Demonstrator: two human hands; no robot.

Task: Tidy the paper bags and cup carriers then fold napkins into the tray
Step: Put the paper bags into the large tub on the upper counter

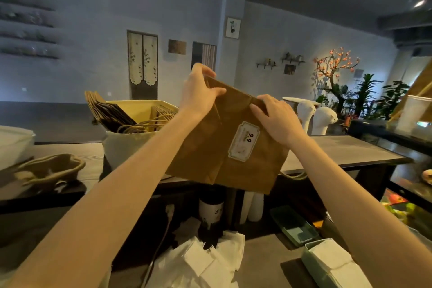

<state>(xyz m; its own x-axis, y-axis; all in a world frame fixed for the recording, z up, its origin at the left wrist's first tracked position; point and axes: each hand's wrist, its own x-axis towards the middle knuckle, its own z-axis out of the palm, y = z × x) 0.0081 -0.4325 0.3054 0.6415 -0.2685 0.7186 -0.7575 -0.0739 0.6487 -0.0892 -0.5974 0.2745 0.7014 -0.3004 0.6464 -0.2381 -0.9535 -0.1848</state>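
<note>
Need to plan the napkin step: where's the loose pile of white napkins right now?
In the head view the white napkins lie low and centre on the lower counter, below the paper bag and left of the pale green tray.

Paper bag (224, 145) held up between left hand (198, 91) and right hand (278, 119), above counter (346, 152); bin (138, 128) of bags left, napkins (205, 262) below.

Flat brown paper bag (224, 138), white label facing up, held tilted in air above counter.
</note>
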